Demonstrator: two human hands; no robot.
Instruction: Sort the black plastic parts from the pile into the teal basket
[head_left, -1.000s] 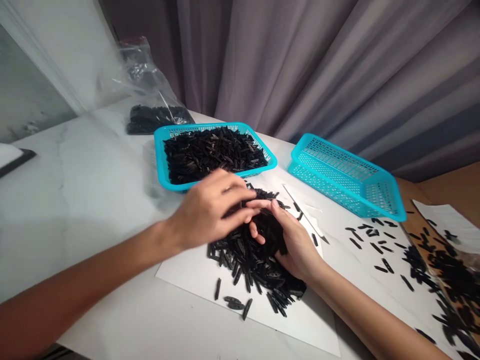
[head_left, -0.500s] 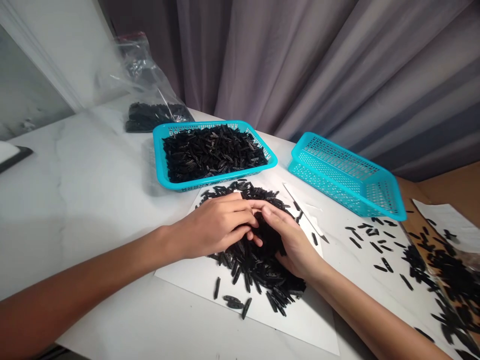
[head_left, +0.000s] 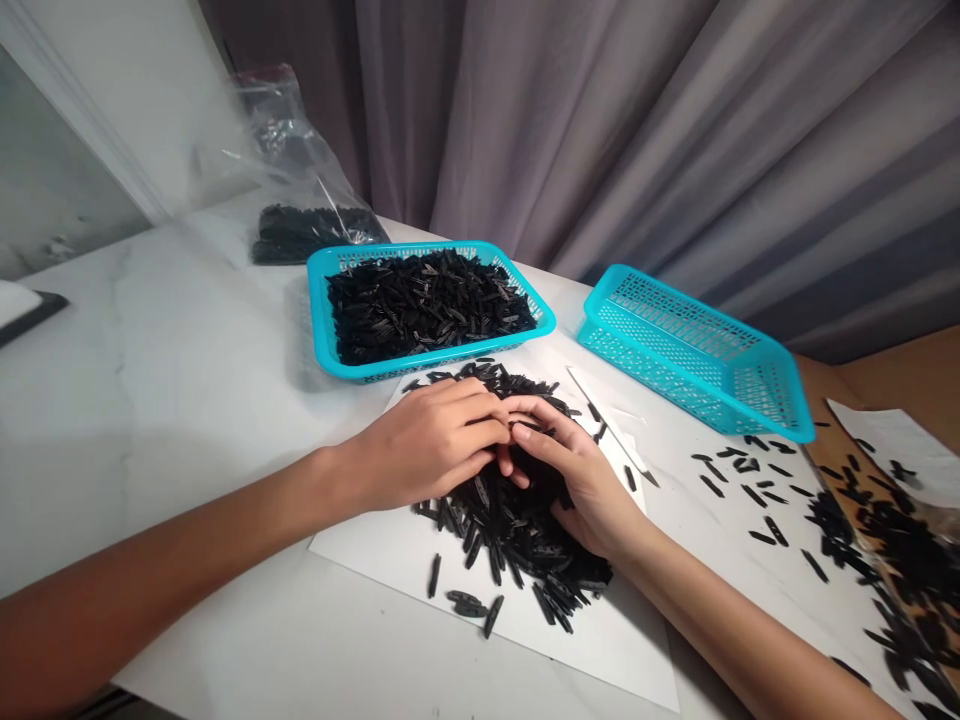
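Over a pile of small, narrow black plastic pieces (head_left: 499,525), my two hands meet at the fingertips. My left hand (head_left: 442,440) comes in from the left, palm down, its fingers curled against the fingers of the other hand. My right hand (head_left: 589,480) is bent inward, thumb and forefinger drawn together beside the left fingertips. Whatever lies between the fingers is hidden. The pile rests on a white sheet of paper (head_left: 375,545), with a few loose pieces near its front edge.
Behind the pile stands a turquoise basket (head_left: 322,335) full of black pieces. Another turquoise basket (head_left: 697,365) sits to its right. A clear plastic bag (head_left: 292,160) holds more pieces at the back left. More pieces lie scattered at right, near brown cardboard (head_left: 900,365). A thin pointed tool (head_left: 611,425) lies beside the pile.
My right thumb and fingers have shifted slightly, with the thumb now lower and closer to the left fingertips. The left fingers have moved a little. Baskets and pile look the same.
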